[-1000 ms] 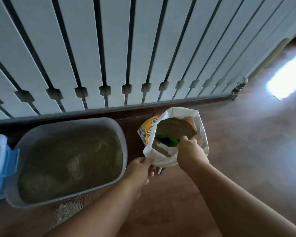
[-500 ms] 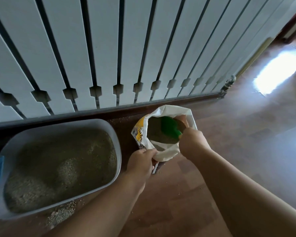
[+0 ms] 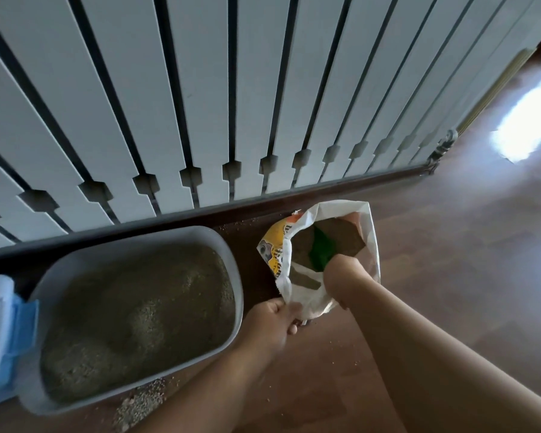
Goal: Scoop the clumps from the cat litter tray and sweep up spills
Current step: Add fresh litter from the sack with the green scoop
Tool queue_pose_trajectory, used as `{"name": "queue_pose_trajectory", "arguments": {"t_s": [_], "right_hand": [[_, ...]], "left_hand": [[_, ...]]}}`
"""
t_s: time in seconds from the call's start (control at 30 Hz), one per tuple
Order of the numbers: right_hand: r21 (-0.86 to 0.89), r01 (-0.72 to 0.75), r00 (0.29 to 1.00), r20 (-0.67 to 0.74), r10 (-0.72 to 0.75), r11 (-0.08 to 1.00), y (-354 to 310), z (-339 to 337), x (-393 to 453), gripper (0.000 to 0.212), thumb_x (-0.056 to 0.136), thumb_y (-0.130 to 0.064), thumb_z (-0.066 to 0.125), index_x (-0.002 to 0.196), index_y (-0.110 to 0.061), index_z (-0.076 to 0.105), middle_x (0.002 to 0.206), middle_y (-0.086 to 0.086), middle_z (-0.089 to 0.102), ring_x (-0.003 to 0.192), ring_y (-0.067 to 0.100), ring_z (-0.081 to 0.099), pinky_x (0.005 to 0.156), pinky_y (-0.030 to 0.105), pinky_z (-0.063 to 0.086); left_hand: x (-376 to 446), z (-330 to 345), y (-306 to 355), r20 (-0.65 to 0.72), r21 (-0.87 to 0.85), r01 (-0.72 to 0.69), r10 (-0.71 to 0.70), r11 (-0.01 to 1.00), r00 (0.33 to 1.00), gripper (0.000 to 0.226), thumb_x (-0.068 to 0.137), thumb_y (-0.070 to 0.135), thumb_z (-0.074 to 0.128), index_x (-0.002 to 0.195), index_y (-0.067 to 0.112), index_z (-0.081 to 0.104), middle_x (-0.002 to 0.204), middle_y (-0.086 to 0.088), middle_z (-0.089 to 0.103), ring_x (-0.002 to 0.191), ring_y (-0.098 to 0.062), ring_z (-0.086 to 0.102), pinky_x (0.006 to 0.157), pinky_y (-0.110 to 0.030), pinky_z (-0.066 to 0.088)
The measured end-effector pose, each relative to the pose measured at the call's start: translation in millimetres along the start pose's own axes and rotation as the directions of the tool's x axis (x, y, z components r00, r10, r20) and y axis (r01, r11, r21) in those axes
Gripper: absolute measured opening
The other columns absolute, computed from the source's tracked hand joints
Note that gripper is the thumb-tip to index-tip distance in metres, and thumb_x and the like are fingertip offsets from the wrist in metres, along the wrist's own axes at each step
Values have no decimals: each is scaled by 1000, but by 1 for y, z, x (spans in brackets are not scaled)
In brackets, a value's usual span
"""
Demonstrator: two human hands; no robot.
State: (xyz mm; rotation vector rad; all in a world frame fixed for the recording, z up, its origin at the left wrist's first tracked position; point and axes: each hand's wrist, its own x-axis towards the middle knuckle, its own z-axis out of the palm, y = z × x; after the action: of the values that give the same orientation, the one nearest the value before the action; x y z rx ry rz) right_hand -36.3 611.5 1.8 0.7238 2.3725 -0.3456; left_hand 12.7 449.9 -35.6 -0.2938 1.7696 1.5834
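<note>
Grey litter tray (image 3: 231, 270) sits on the wooden floor (image 3: 450, 276) against the white slatted panel (image 3: 200, 104), filled with greenish-brown litter (image 3: 138, 314). Spilled litter (image 3: 141, 404) lies on the floor just beside the tray's near edge. Right of the tray: opened litter bag (image 3: 374, 245), white with yellow print. Left hand (image 3: 270, 323) pinches the bag's near rim. Right hand (image 3: 344, 278) reaches into the bag mouth, clenched round the green scoop (image 3: 320, 250), blade inside the bag. White-and-blue container (image 3: 0, 332) at left edge, touching the tray.
</note>
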Motion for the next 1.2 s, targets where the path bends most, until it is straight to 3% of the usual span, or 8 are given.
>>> {"name": "queue_pose_trajectory", "arguments": {"t_s": [0.07, 0.13, 0.23, 0.5, 0.67, 0.87, 1.0, 1.2], "right_hand": [[198, -70, 995, 90, 53, 978, 8, 9, 13, 13, 99, -16, 56, 102, -8, 67, 86, 3, 62, 72, 14, 62, 69, 23, 53], [460, -156, 973, 223, 57, 874, 18, 15, 17, 30, 101, -18, 49, 71, -15, 52, 61, 2, 50, 44, 11, 45, 37, 22, 39], [752, -324, 928, 370, 39, 575, 26, 25, 8, 37, 103, -23, 38, 67, -15, 42, 48, -2, 41, 36, 7, 27, 34, 15, 20], [871, -396, 903, 426, -45, 290, 48, 8, -28, 40, 107, -31, 35, 72, -12, 43, 51, -2, 40, 28, 4, 32, 27, 14, 26], [878, -333, 931, 365, -30, 343, 57, 12, -60, 40, 108, -34, 31, 78, -11, 44, 56, -1, 40, 30, 3, 29, 27, 15, 23], [892, -274, 949, 312, -50, 358, 66, 7, -100, 38, 108, -32, 31, 78, -12, 43, 58, -1, 39, 31, 1, 27, 29, 13, 21], [891, -264, 949, 308, -63, 369, 64, 1, -119, 39, 108, -34, 33, 78, -12, 42, 60, 0, 38, 30, 1, 27, 29, 13, 21], [879, -276, 943, 325, -65, 389, 57, -3, -137, 41, 108, -35, 31, 75, -13, 42, 59, -1, 37, 30, 1, 28, 30, 13, 21]], "left_hand": [[0, -3, -2, -16, 12, 7, -7, 1000, 1000, 22, 98, 29, 60, 88, 13, 71, 76, -7, 65, 73, -19, 54, 65, -29, 39], [2, -7, -2, -50, 62, 21, -18, 998, 999, 23, 97, 31, 59, 81, 19, 70, 75, -4, 67, 73, -19, 56, 69, -32, 40], [2, -10, 4, -89, 161, 11, 3, 987, 996, 21, 94, 35, 63, 84, 19, 72, 75, 1, 70, 74, -20, 62, 71, -30, 43], [-14, -12, 32, -103, 209, 42, -20, 977, 994, 38, 88, 43, 57, 97, 9, 70, 92, -17, 70, 72, -26, 55, 67, -34, 39], [-23, -6, 39, -119, 63, 103, -95, 993, 988, 25, 98, 30, 54, 118, 17, 64, 102, -5, 67, 95, -26, 68, 76, -36, 51], [-33, -2, 48, -190, -61, -35, 22, 998, 982, 56, 99, 13, 48, 152, 23, 38, 128, -1, 59, 100, -21, 56, 102, -44, 50], [-41, 6, 52, -215, 129, -143, 169, 981, 962, 48, 103, 16, 43, 151, 21, 42, 122, 1, 60, 90, -9, 57, 79, -26, 43], [-48, 19, 51, -206, 371, -164, 253, 914, 945, 55, 98, 13, 43, 152, 23, 40, 144, -7, 55, 126, -27, 54, 91, -30, 42]]}}
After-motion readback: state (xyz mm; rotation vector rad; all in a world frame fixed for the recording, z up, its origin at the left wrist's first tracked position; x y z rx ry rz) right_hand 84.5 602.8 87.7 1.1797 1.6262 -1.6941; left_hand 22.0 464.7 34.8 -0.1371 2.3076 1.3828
